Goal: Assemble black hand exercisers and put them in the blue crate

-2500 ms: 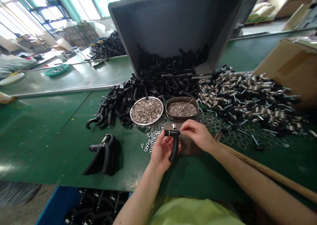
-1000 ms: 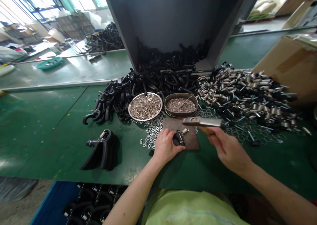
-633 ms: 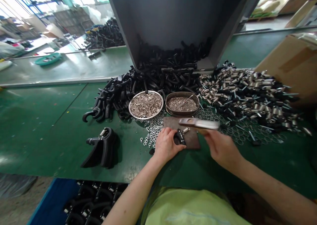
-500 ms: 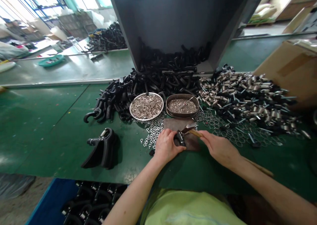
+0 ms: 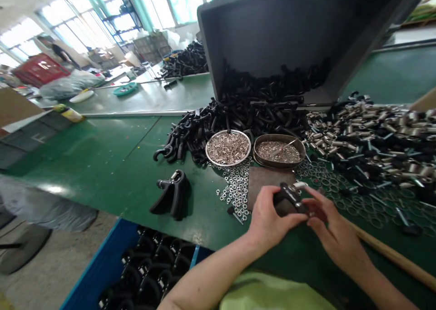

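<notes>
My left hand (image 5: 267,217) pinches a black plastic handle part (image 5: 289,196) between thumb and fingers, tilted above the table. My right hand (image 5: 335,232) has its fingers curled at the part's right end, touching it. Beside the right fingertips a small silver metal piece (image 5: 299,186) sticks up from the part. A long wooden hammer handle (image 5: 391,253) runs behind my right wrist; its head is hidden, and whether the hand still touches it cannot be told. Under the hands lies a flat metal plate (image 5: 260,182).
Beyond are a round dish of pins (image 5: 250,152), an oval tin (image 5: 257,157), scattered nuts (image 5: 235,187), rings (image 5: 327,180), metal sleeves (image 5: 354,119) and heaped black handles (image 5: 194,123). A hand grip (image 5: 177,194) stands left; a blue crate (image 5: 98,260) sits below.
The hammer head has left the part over the plate. My left hand has lifted the part towards me, and my right hand has come to its end. The view has swung left.
</notes>
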{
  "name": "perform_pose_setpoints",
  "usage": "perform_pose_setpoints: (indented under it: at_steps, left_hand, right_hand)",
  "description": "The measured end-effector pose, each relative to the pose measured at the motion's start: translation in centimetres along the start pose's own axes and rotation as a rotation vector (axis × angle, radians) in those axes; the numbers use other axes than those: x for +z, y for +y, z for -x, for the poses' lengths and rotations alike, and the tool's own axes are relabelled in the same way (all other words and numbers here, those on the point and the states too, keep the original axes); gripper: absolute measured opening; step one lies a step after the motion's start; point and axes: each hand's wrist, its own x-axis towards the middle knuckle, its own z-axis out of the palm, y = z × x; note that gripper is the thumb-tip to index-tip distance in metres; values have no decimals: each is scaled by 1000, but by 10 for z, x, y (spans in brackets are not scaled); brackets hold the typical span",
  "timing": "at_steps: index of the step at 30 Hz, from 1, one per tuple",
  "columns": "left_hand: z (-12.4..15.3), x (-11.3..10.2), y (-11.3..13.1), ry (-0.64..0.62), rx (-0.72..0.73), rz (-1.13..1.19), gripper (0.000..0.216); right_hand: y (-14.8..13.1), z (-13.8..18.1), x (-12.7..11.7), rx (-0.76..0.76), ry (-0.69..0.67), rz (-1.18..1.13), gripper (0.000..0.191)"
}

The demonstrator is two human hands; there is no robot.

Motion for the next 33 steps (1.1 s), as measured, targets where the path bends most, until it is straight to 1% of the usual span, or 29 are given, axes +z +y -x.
perform_pose_setpoints:
  at_steps: [2, 4, 5, 6, 8, 9, 10, 12, 13, 15, 17, 19, 21, 23, 25, 27, 28, 29, 30, 31, 32, 33]
  left_hand:
    - [0, -4, 4, -130, 69, -24, 50]
    - [-10, -23, 1, -231, 165, -113, 46]
    - [-19, -39, -2, -248, 208, -186, 43]
    - [-31, -59, -6, -219, 226, -281, 39]
    - [-60, -106, -15, -110, 210, -560, 31]
    - [-76, -131, -21, -51, 177, -723, 31]
    - [-92, -156, -27, -19, 126, -898, 34]
    - [-122, -199, -40, -34, 27, -1225, 40]
    - [-135, -216, -47, -32, -3, -1272, 40]
    - [-154, -238, -64, -64, -26, -1317, 38]
    - [-166, -248, -79, -112, -22, -1324, 37]
    - [-170, -250, -92, -150, 2, -1321, 36]
    - [-171, -252, -99, -164, 36, -1303, 31]
    - [-169, -256, -101, -164, 66, -1268, 25]
    - [-166, -265, -97, -140, 87, -1221, 22]
    - [-162, -272, -89, -74, 90, -1192, 24]
    - [-158, -272, -83, -11, 89, -1164, 27]
    - [-153, -270, -76, 70, 95, -1083, 29]
    - [-146, -264, -68, 153, 107, -943, 32]
    - [-137, -253, -59, 236, 123, -716, 33]
    - [-126, -238, -50, 283, 137, -412, 35]
    - [-112, -219, -40, 272, 132, -105, 36]
  right_hand:
    - [-18, -19, 7, 55, 4, -76, 39]
    - [-23, -34, 8, 104, -11, -42, 34]
    - [-20, -40, 8, 114, -46, -6, 32]
    - [-16, -45, 7, 114, -95, 48, 31]
    - [-5, -51, 6, 102, -195, 208, 29]
    - [0, -53, 7, 91, -243, 294, 28]
    - [3, -53, 9, 82, -288, 371, 26]
    - [4, -53, 14, 68, -366, 477, 24]
    - [2, -53, 16, 61, -392, 508, 23]
    - [-4, -52, 19, 49, -403, 564, 23]
    - [-9, -52, 20, 34, -390, 614, 23]
    - [-10, -51, 20, 29, -380, 633, 23]
    - [-10, -51, 19, 39, -373, 621, 23]
    - [-8, -51, 19, 56, -364, 598, 22]
    - [-6, -50, 18, 69, -352, 573, 21]
    - [-3, -50, 18, 83, -338, 531, 22]
    - [-1, -50, 17, 94, -333, 499, 22]
    - [0, -50, 17, 109, -332, 454, 22]
    - [1, -51, 16, 129, -327, 395, 22]
    - [1, -52, 15, 145, -318, 316, 22]
    - [-1, -52, 13, 158, -301, 216, 22]
    - [-4, -53, 12, 166, -277, 101, 23]
